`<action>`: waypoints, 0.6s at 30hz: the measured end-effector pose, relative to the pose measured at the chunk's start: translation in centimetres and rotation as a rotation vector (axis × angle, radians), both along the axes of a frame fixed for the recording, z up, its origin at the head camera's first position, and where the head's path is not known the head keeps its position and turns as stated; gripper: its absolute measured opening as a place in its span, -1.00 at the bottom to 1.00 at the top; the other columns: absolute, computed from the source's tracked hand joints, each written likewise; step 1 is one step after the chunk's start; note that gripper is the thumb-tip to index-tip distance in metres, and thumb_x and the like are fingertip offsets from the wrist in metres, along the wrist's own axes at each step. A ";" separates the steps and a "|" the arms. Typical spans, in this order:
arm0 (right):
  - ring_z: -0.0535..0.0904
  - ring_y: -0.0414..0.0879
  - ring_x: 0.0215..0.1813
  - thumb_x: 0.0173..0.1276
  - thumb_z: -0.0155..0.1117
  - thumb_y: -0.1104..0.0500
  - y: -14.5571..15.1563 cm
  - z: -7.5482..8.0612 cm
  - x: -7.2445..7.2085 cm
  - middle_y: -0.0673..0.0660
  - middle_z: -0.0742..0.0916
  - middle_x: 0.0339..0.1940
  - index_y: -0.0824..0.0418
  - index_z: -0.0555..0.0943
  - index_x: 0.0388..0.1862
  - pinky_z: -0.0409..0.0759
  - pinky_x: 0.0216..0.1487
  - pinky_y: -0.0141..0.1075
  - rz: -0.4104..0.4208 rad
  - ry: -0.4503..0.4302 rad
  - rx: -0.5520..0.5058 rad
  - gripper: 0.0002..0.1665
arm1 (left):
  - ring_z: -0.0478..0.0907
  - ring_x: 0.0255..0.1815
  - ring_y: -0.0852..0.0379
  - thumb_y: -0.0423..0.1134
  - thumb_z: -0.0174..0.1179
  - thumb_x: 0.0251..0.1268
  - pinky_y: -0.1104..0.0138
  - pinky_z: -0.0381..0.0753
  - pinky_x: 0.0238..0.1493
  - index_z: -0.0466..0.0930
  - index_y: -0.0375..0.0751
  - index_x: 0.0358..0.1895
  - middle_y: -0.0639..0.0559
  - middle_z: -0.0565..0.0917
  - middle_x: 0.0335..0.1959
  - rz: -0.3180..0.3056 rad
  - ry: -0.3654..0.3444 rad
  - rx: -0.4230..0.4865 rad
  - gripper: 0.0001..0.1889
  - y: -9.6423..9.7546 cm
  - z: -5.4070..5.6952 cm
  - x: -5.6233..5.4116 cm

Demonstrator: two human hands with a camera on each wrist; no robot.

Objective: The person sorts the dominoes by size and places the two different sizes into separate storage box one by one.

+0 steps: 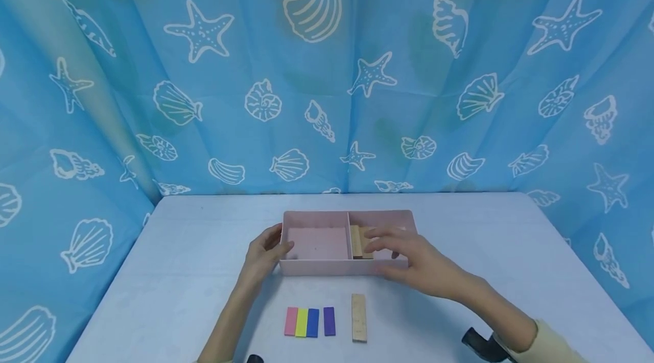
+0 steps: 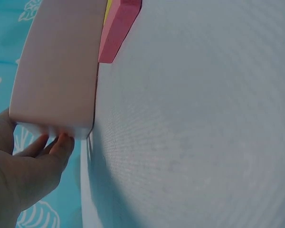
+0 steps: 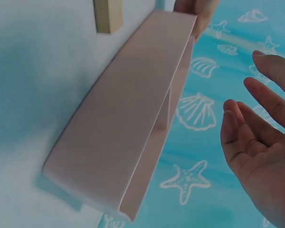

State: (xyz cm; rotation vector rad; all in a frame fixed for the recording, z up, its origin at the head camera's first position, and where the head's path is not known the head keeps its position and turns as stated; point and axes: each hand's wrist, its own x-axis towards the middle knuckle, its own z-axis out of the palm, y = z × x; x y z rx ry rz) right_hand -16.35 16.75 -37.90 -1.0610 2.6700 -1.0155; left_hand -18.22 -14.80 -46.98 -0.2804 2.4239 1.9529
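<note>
A pink two-compartment box point(image 1: 317, 267) stands on the table. My left hand point(image 1: 264, 252) grips its left end, thumb over the rim and fingers against the outer wall; in the left wrist view, the fingers point(image 2: 61, 147) press that end wall. Above the right compartment hovers my right hand point(image 1: 414, 258), fingers spread and loosely bent. Nothing is between those fingers point(image 3: 268, 99) in the right wrist view. Beneath them, wooden blocks point(image 1: 355, 241) lie against the divider, partly covered by the hand. The left compartment point(image 1: 317, 243) holds no blocks.
In front of the box lie a pink block point(image 1: 290, 321), a yellow block point(image 1: 301, 322), a blue block point(image 1: 313, 323) and a purple block point(image 1: 329, 321). To their right is a longer wooden block point(image 1: 359, 318). A blue shell-patterned curtain point(image 1: 327, 96) hangs behind the white table point(image 1: 204, 221).
</note>
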 end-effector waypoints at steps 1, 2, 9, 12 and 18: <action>0.45 -0.03 0.32 0.33 0.40 0.10 0.0 0.0 0.3 -0.09 0.55 0.31 -0.20 0.62 0.08 0.62 0.02 -0.18 0.005 0.005 0.001 -0.64 | 0.26 0.45 -0.19 -0.21 0.28 0.33 0.00 0.37 0.34 0.30 -0.24 0.45 -0.22 0.36 0.43 0.000 0.001 -0.004 -0.35 0.0 -0.1 0.0; 0.45 -0.03 0.32 0.34 0.39 0.07 0.0 0.0 0.7 -0.10 0.55 0.32 -0.22 0.61 0.07 0.62 0.01 -0.17 0.007 0.005 0.003 -0.65 | 0.26 0.46 -0.19 -0.21 0.28 0.33 0.00 0.37 0.34 0.30 -0.23 0.45 -0.22 0.36 0.43 0.000 0.003 -0.006 -0.35 0.0 -0.2 0.0; 0.43 -0.10 0.31 0.33 0.38 -0.09 -0.3 -0.4 2.6 -0.12 0.52 0.33 -0.26 0.60 0.07 0.58 0.19 -0.06 0.000 -0.041 0.045 -0.66 | 0.26 0.45 -0.19 -0.21 0.29 0.32 0.00 0.36 0.35 0.31 -0.24 0.44 -0.22 0.36 0.43 -0.009 0.023 0.013 -0.35 -0.2 -0.4 -0.2; 0.44 -0.10 0.33 0.34 0.36 -0.11 -0.4 -0.8 3.2 -0.15 0.51 0.34 -0.27 0.59 0.07 0.56 0.22 -0.04 0.016 -0.046 0.056 -0.67 | 0.26 0.45 -0.19 -0.21 0.29 0.31 -0.01 0.36 0.36 0.32 -0.24 0.43 -0.22 0.37 0.42 -0.010 0.023 0.019 -0.35 -0.2 -0.4 -0.2; 0.44 -0.11 0.34 0.37 0.28 -0.19 -0.5 -2.0 4.0 -0.19 0.51 0.33 -0.33 0.58 0.05 0.54 0.24 -0.04 0.059 -0.026 0.065 -0.71 | 0.27 0.45 -0.18 -0.20 0.28 0.32 0.00 0.36 0.36 0.31 -0.23 0.44 -0.20 0.38 0.42 0.007 0.005 0.009 -0.35 -0.2 -0.4 -0.1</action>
